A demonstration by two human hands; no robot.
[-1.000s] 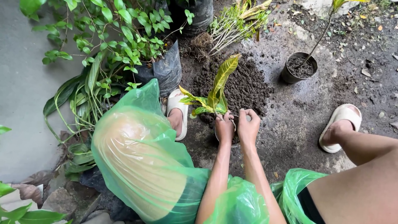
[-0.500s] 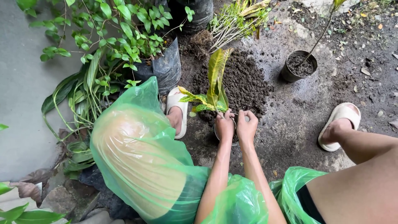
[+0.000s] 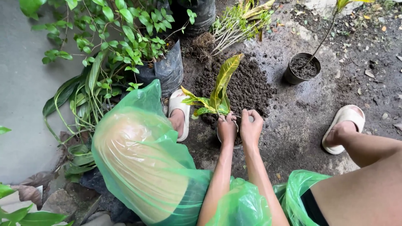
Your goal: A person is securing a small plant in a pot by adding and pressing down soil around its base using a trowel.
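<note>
A small croton plant (image 3: 224, 79) with yellow-green leaves stands in a small pale pot (image 3: 237, 146) on the wet ground in front of me. Both hands sit on top of the pot and hide most of it. My left hand (image 3: 227, 129) is curled around the base of the plant's stem. My right hand (image 3: 251, 127) is beside it, touching it, with its fingers bent over the pot's far rim. A heap of dark soil (image 3: 247, 88) lies just behind the pot.
A black pot (image 3: 302, 69) with soil and a thin seedling stands at back right. A black grow bag (image 3: 167, 71) with a leafy shrub is at back left, and uprooted plants (image 3: 236, 23) lie beyond. My sandalled feet (image 3: 179, 113) (image 3: 343, 125) flank the pot. A green plastic cover (image 3: 142, 155) drapes my knee.
The croton's tall leaf swung left half a second ago and has tipped back to the right. Both hands stay on the pot in nearly the same place.
</note>
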